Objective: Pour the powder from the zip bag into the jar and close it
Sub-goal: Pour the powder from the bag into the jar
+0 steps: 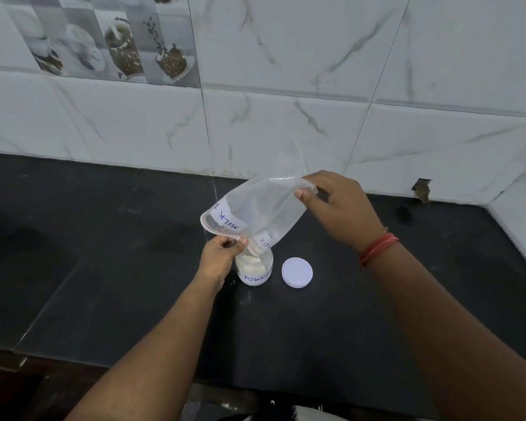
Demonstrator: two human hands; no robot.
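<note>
Grip: your left hand (220,253) pinches the zip bag (255,208) mouth; right hand (336,208) grips its raised end.
Pour: keep the mouth inside the jar (254,270), centre frame; tap gently.

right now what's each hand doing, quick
Left hand: closed, pinching the zip bag at its low mouth edge over the open jar.
Right hand: closed, holding the bag's raised bottom end.

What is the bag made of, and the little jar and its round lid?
The zip bag looks like thin clear plastic film: see-through, crinkled, floppy. The jar is clear and glossy, either glass or hard plastic; powder shows through it. The lid looks like smooth white plastic, opaque and matte.
</note>
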